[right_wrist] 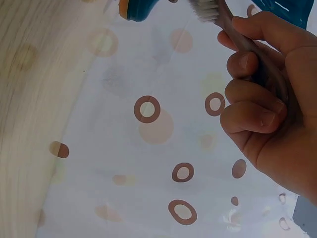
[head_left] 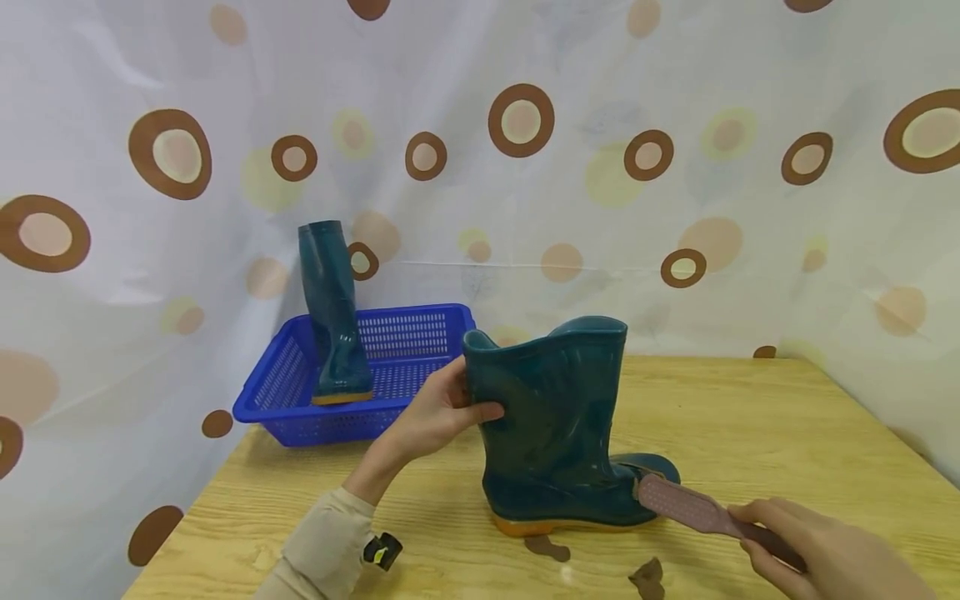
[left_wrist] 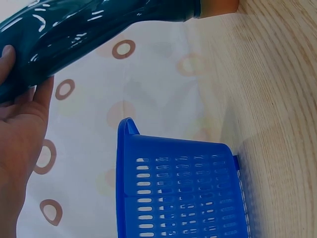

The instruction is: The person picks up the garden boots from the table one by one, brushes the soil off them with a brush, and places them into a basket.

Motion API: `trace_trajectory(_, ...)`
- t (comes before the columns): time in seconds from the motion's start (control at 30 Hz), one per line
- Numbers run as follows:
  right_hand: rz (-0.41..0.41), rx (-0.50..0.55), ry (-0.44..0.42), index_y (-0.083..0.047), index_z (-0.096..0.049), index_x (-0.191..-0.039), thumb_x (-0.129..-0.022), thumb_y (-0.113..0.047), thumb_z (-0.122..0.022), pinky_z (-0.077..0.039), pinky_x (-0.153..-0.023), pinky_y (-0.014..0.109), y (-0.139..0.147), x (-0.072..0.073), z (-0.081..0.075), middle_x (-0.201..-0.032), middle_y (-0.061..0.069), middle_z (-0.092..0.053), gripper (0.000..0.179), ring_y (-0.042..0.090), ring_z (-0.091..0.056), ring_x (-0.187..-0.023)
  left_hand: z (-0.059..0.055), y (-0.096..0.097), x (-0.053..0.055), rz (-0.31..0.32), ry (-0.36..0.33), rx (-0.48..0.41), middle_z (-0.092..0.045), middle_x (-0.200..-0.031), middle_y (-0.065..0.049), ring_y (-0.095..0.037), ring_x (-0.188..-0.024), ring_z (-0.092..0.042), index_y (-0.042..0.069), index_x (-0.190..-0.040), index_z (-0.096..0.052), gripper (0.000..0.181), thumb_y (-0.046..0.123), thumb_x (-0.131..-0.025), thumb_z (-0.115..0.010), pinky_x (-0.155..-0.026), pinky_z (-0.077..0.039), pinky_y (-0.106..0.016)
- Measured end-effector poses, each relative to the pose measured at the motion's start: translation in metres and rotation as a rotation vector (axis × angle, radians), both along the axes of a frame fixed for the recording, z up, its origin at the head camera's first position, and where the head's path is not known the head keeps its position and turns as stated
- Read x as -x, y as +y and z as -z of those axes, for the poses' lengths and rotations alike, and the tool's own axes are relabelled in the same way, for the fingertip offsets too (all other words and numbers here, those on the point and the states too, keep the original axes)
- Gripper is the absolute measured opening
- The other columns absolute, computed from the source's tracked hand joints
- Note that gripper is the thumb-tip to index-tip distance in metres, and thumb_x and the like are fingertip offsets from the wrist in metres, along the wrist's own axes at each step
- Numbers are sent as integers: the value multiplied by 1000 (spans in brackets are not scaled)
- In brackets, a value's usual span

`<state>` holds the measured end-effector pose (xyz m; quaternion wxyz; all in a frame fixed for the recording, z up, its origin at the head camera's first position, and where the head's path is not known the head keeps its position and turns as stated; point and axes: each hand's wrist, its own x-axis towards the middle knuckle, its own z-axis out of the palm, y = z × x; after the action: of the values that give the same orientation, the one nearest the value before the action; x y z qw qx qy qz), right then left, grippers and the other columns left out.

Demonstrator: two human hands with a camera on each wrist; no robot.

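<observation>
A glossy dark teal rubber boot (head_left: 551, 425) with an orange-yellow sole stands upright over the wooden table, toe pointing right. My left hand (head_left: 438, 417) grips its shaft near the top, thumb on the near side. In the left wrist view the same boot (left_wrist: 99, 34) crosses the top, with the left hand (left_wrist: 22, 144) at its shaft. The right hand (head_left: 840, 550) holds a scrubbing brush (head_left: 682, 504) by its brownish-pink handle. The brush head lies at the boot's foot, near the toe. White bristles (right_wrist: 205, 10) show in the right wrist view, fingers curled round the handle.
At the left back a blue slatted basket (head_left: 262, 408) holds a second teal boot (head_left: 330, 308), upright and leaning. Brown patches (head_left: 547, 547) lie on the wooden table (head_left: 750, 417) in front of the near boot. A patterned sheet (head_left: 570, 217) hangs behind.
</observation>
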<state>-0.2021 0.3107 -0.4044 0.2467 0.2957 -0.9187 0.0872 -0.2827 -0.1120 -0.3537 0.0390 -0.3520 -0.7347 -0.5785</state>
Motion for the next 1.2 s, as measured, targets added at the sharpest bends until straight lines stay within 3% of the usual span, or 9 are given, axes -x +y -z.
trace_trajectory(0.23, 107, -28, -73, -22, -69, -99, -77, -20, -84, -39, -49, 18, 5, -3, -8, -82, -21, -63, 27, -14, -42, -60, 1, -1, 1, -3, -8, -7, -62, -125, -22, -33, -110, -67, 3, -136, -48, 47, 1, -93, -66, -91, -59, -37)
trace_trajectory(0.4, 67, 93, -4, -20, -71, -99, -73, -10, -85, -31, -49, 12, 0, -6, -11, -75, -30, -53, 31, -14, -36, -57, 0, 1, 1, 5, -1, -10, -62, -125, -23, -31, -109, -67, 3, -138, -47, 49, 1, -93, -66, -91, -59, -37)
trace_trajectory(0.53, 61, 144, 18, -18, -71, -103, -75, -9, -84, -33, -49, 10, -6, -7, -16, -78, -27, -56, 33, -15, -39, -58, 0, 2, 1, 3, -6, -5, -63, -124, -22, -31, -109, -68, 4, -136, -48, 47, 2, -93, -66, -91, -59, -37)
trace_trajectory(0.7, 176, 95, -175, -13, -70, -111, -86, -20, -78, -39, -50, 18, -19, -3, -25, -81, -15, -61, 27, -10, -42, -58, 0, 1, 0, -8, -19, 5, -63, -125, -21, -31, -109, -68, 5, -137, -48, 48, 3, -93, -67, -91, -59, -37)
trace_trajectory(0.8, 196, 86, -260, -11, -69, -113, -89, -24, -75, -46, -53, 19, -28, 4, -26, -86, -8, -66, 28, -9, -50, -62, 0, 0, -1, -13, -19, 7, -63, -125, -21, -31, -109, -68, 5, -137, -48, 47, 3, -93, -67, -90, -59, -36)
trace_trajectory(1.07, 205, 57, -322, -11, -68, -112, -91, -23, -71, -54, -59, 26, -41, 14, -25, -92, -5, -70, 24, 1, -63, -72, -1, 0, 1, -6, -11, 5, -63, -124, -21, -30, -108, -68, 5, -137, -48, 48, 1, -93, -66, -91, -59, -37)
trace_trajectory(1.2, 225, 25, -287, -7, -68, -110, -90, -19, -73, -54, -58, 30, -35, 16, -24, -90, -2, -69, 24, 8, -64, -72, 0, 0, 1, -3, -17, 1, -63, -125, -22, -28, -108, -68, 5, -138, -48, 49, 1, -93, -66, -91, -59, -37)
